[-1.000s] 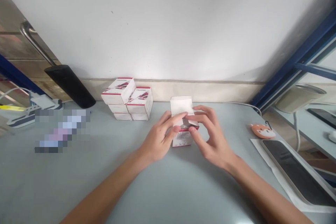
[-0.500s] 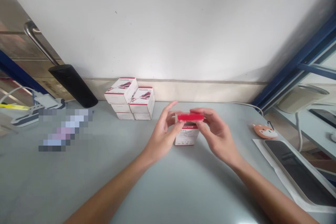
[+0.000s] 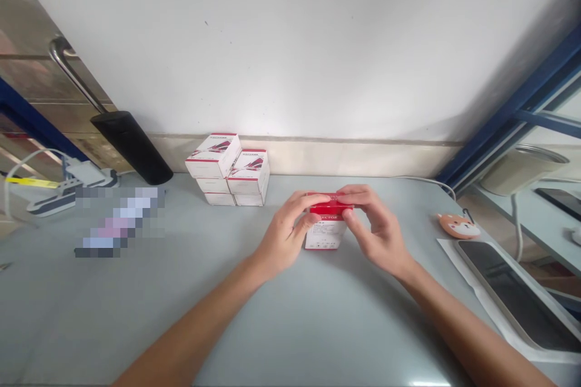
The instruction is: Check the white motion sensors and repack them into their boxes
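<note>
Our left hand [image 3: 284,234] and right hand [image 3: 379,230] grasping the small white cardboard box with red top [image 3: 325,227], upright on the grey table [image 3: 290,314], fingertips pressing its lid, stacked white-and-red boxes [image 3: 229,169] well behind

- From the small box [image 3: 325,234], the table [image 3: 295,326] is bare at 6 o'clock, between the two arms.
- At 10 o'clock a stack of boxes [image 3: 229,172] stands by the wall [image 3: 290,42], apart from the left hand [image 3: 281,239].
- At 12 o'clock a thin bare strip runs to the wall.
- At 3 o'clock, past the right hand [image 3: 380,234], sit a fox toy [image 3: 458,226] and a dark tablet [image 3: 512,293].
- At 9 o'clock the table is bare up to a blurred thing [image 3: 120,224].
</note>
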A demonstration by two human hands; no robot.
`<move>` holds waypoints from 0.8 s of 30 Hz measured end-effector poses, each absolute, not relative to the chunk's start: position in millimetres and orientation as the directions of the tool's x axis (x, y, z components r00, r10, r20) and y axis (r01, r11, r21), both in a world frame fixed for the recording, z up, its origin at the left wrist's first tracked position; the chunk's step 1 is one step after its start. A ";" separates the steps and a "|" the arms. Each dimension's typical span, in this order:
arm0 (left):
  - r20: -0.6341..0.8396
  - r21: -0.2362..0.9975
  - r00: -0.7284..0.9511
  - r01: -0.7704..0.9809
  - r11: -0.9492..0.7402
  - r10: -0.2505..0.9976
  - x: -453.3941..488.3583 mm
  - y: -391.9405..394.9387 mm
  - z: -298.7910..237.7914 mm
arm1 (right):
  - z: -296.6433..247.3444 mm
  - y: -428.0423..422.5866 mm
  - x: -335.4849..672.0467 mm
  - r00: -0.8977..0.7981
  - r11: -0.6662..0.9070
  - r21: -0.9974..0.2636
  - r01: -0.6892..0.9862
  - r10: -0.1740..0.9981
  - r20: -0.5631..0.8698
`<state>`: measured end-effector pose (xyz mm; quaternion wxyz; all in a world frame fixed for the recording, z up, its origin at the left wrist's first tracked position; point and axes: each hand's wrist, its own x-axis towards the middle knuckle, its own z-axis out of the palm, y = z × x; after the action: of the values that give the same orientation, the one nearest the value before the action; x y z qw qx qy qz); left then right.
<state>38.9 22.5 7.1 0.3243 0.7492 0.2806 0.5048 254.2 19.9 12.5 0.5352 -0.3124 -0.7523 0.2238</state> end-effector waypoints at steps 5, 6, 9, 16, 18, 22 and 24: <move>0.642 0.675 0.373 0.140 -0.724 0.670 35.8 27.6 1.1 | 7.7 25.5 261.4 -0.271 0.781 -0.524 0.340 0.615 0.740; 0.641 0.672 0.368 0.154 -0.724 0.673 36.2 28.1 -0.7 | 6.3 25.6 261.6 -0.263 0.778 -0.523 0.348 0.616 0.742; 0.616 0.741 0.205 0.176 -0.648 0.760 38.8 30.5 -6.1 | -0.8 24.2 259.0 -0.300 0.704 -0.623 0.342 0.709 0.638; 0.643 0.750 -0.087 0.272 -0.603 0.761 26.9 43.5 7.0 | -11.8 15.1 238.5 -0.279 0.347 -0.907 0.239 0.919 0.279; 0.700 0.705 -0.190 0.339 -0.623 0.688 8.2 48.6 18.8 | -5.2 14.2 232.8 -0.112 0.424 -0.869 0.256 0.906 0.409; 0.622 0.770 -0.667 0.430 -0.471 0.409 -51.3 64.1 35.1 | 17.3 22.9 217.5 0.032 0.589 -0.633 0.503 0.719 0.694; 0.543 0.824 -0.728 0.366 -0.432 0.419 -81.4 74.7 33.4 | 29.9 33.6 201.6 -0.091 0.651 -0.450 0.611 0.623 0.777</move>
<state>-81.4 74.7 33.4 0.0171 0.3685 0.5324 0.7619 201.6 33.6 29.9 0.5293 -0.4177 -0.7385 0.0055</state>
